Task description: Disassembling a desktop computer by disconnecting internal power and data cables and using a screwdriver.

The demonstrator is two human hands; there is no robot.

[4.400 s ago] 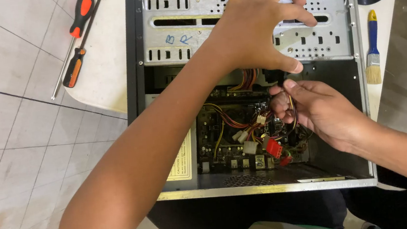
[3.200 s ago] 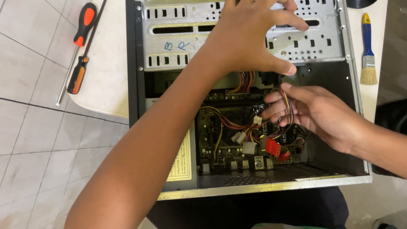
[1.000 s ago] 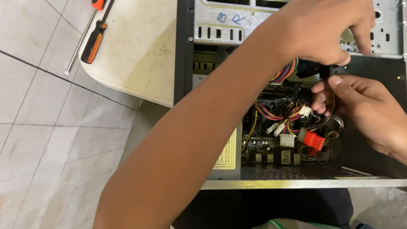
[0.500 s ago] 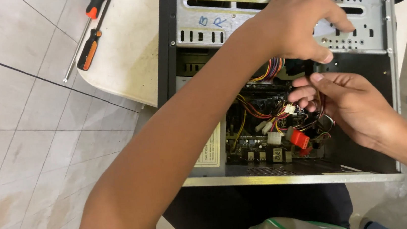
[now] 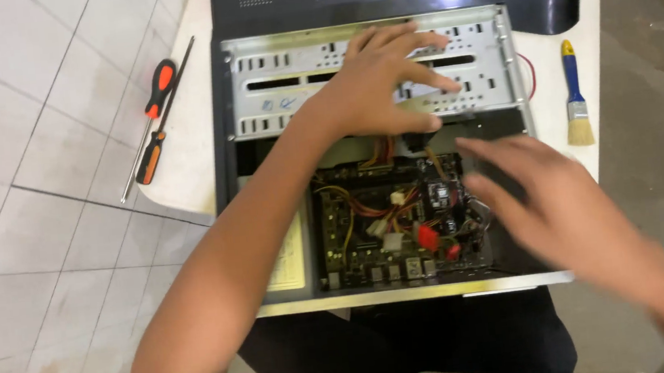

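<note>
Withdrawn from the cables (image 5: 387, 205), the right hand (image 5: 549, 206) was spread, blurred; they lay beneath the left hand (image 5: 375, 89), fingers curled over the drive cage (image 5: 290, 85).

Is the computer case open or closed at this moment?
Open. The computer case lies on its side with no side panel on it, so the circuit board and coloured cables inside are in plain view.

Pale tiled floor (image 5: 31, 183) left, cream rounded table (image 5: 185, 176), grey concrete floor (image 5: 643, 43) right.
</note>
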